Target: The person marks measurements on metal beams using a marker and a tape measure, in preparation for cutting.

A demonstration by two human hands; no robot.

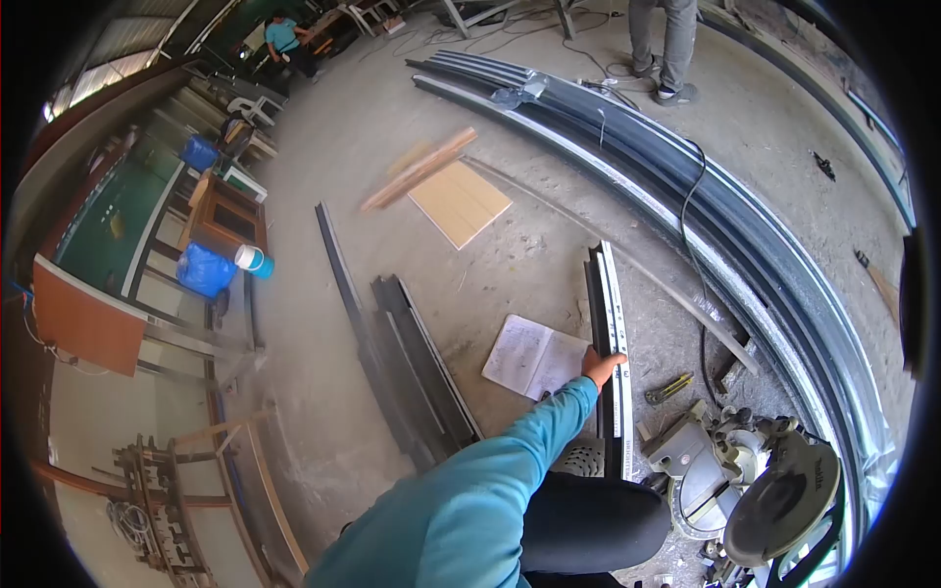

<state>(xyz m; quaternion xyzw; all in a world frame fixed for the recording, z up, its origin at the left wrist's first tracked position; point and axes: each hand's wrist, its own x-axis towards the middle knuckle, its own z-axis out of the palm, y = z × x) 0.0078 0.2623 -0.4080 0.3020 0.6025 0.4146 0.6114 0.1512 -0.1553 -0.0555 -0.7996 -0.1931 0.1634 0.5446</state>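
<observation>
My left hand, at the end of a teal sleeve, is closed on a dark metal profile. A pale strip with dark marks runs along that profile. Beside the hand, an open notebook with writing on its pages lies on the floor. To the right of the profile is a yellow utility knife. A miter saw with a round blade guard stands close to my knee. My right hand is out of view.
Long dark profiles lie in a bundle along the right. Shorter profiles rest on the left, a wooden panel ahead. A black cable crosses the bundle. One person stands beyond; another is far back.
</observation>
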